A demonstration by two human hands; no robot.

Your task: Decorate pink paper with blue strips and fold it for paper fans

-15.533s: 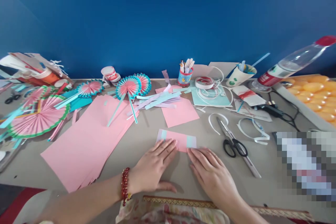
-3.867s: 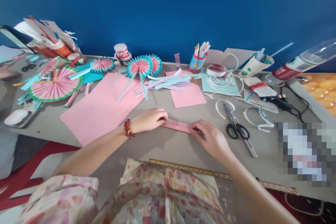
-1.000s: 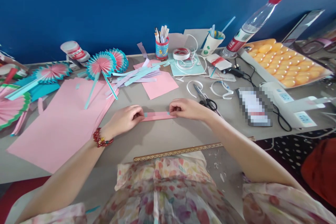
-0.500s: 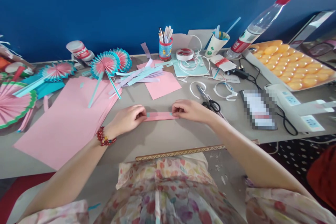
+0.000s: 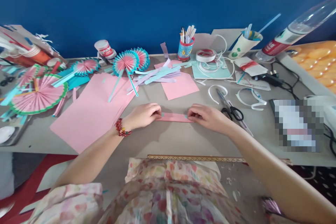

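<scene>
A narrow folded pink paper strip point(image 5: 174, 117) with pale blue ends lies on the grey table point(image 5: 168, 140) in front of me. My left hand point(image 5: 143, 115), with a red bead bracelet on the wrist, pinches the strip's left end. My right hand point(image 5: 207, 117) pinches its right end. Both hands have their fingers curled and pressed on the paper, which rests flat on the table between them.
A stack of pink sheets point(image 5: 91, 112) lies to the left, with paper fans point(image 5: 39, 96) beyond. Black scissors point(image 5: 232, 110) lie just right of my right hand. A pen cup point(image 5: 185, 49), tape roll point(image 5: 206, 55), paper cup point(image 5: 244, 45), bottle point(image 5: 294, 31) and cables point(image 5: 283, 84) sit behind.
The sheet that lay flat under open hands is now folded into a narrow strip pinched at both ends. Over the last second my hands hold still; only the view shifts.
</scene>
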